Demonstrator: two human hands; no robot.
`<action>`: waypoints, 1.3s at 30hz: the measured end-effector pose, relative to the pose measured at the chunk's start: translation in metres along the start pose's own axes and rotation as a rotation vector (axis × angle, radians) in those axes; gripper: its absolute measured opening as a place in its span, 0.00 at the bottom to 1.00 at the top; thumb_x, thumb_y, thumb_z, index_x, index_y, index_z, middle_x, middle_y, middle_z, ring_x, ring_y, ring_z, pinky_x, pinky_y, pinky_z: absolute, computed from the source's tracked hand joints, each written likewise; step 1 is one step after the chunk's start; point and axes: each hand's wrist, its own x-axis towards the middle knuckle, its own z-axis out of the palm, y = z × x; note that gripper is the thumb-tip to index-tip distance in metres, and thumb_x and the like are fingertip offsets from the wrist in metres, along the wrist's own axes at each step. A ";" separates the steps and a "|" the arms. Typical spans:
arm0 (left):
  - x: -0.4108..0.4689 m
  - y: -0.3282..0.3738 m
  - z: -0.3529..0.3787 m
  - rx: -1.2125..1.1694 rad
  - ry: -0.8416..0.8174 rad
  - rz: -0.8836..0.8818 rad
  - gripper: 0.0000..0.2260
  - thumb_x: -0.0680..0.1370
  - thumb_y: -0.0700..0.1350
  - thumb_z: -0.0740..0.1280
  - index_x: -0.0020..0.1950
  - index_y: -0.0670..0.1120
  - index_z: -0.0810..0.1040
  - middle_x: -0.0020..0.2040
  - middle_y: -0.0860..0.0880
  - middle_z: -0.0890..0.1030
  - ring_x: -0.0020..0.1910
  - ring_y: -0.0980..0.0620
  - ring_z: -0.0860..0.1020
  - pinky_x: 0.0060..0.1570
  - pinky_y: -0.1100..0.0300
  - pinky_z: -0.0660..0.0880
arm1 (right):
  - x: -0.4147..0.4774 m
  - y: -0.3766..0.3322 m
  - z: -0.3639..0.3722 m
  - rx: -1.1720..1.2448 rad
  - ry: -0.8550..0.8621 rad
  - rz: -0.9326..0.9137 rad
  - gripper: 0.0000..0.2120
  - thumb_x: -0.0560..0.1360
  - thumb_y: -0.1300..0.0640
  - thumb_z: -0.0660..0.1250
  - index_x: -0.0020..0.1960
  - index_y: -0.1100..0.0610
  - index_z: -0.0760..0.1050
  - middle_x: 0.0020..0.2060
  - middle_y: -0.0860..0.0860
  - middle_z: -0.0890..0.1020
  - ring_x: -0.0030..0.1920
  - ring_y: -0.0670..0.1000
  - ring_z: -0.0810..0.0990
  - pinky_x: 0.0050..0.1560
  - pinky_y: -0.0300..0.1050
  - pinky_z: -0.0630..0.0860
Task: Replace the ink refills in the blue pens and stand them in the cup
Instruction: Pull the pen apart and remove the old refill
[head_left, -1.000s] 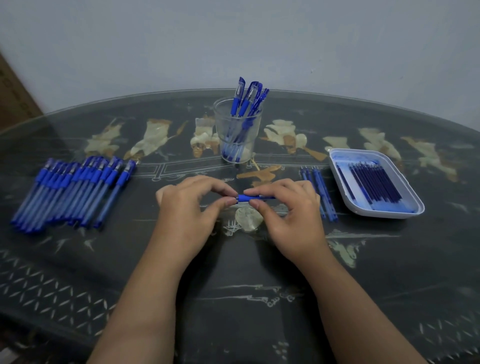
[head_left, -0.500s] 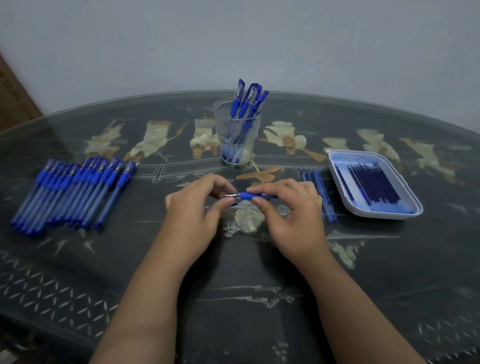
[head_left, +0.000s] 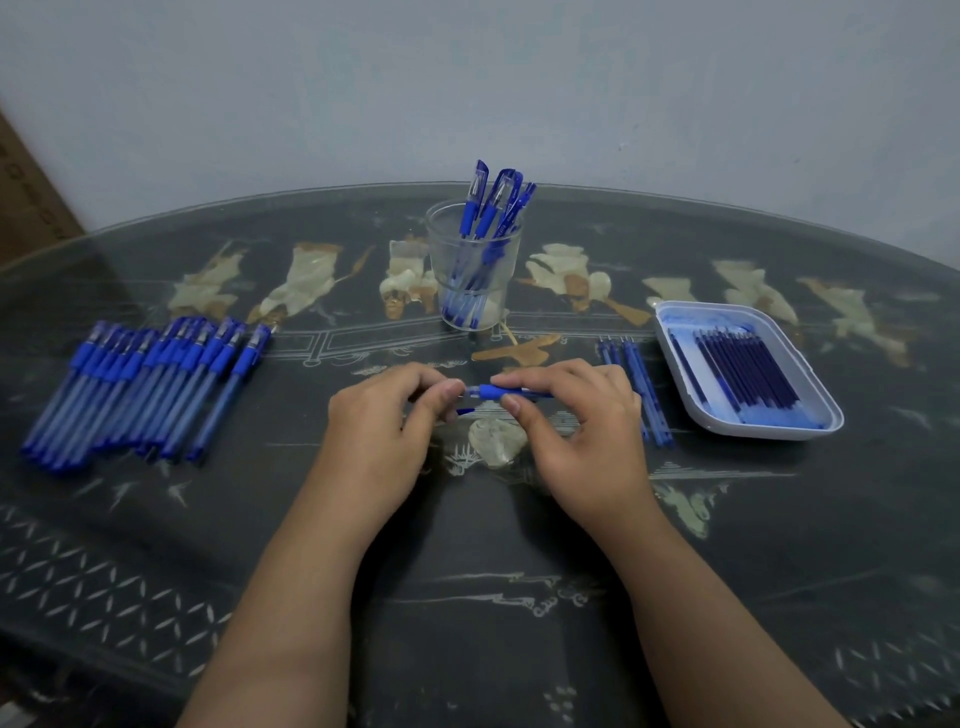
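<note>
Head view: both hands meet over the middle of the dark table (head_left: 467, 597). The right hand (head_left: 576, 436) pinches a blue pen (head_left: 498, 391) by its grip between thumb and fingers, the pen lying level and pointing toward 9 o'clock. The left hand (head_left: 379, 441) has its thumb and fingers pressed together on the pen's tip end; a small blue piece shows under its thumb, too small to tell what it is. At 12 o'clock from the hands stands a clear cup (head_left: 474, 270) with several capped pens leaning in it. At 9 o'clock a row of pens (head_left: 145, 384) lies side by side on the table. At 3 o'clock, just beside the right hand, a few loose refills (head_left: 641, 389) lie flat, and beyond them a white tray (head_left: 748, 428) holds a batch of dark refills (head_left: 737, 369).
</note>
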 end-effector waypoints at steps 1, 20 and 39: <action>0.000 0.000 0.000 -0.017 0.003 -0.013 0.04 0.78 0.49 0.68 0.44 0.54 0.82 0.40 0.58 0.82 0.45 0.64 0.77 0.41 0.76 0.68 | 0.000 0.000 0.000 -0.001 0.003 0.002 0.09 0.74 0.43 0.65 0.52 0.38 0.80 0.45 0.36 0.80 0.50 0.47 0.73 0.55 0.56 0.68; 0.002 -0.001 -0.010 -0.259 0.202 -0.138 0.07 0.75 0.44 0.71 0.44 0.57 0.83 0.41 0.62 0.83 0.45 0.65 0.79 0.47 0.74 0.70 | 0.000 0.002 0.001 0.034 0.039 0.043 0.07 0.74 0.45 0.67 0.51 0.37 0.80 0.43 0.36 0.79 0.50 0.46 0.72 0.55 0.61 0.69; -0.001 -0.005 -0.022 0.172 0.058 -0.321 0.06 0.72 0.50 0.75 0.38 0.59 0.80 0.37 0.63 0.81 0.52 0.55 0.78 0.62 0.47 0.70 | 0.001 0.001 0.001 0.031 0.063 0.056 0.08 0.73 0.41 0.63 0.50 0.35 0.78 0.43 0.36 0.80 0.49 0.47 0.73 0.56 0.59 0.70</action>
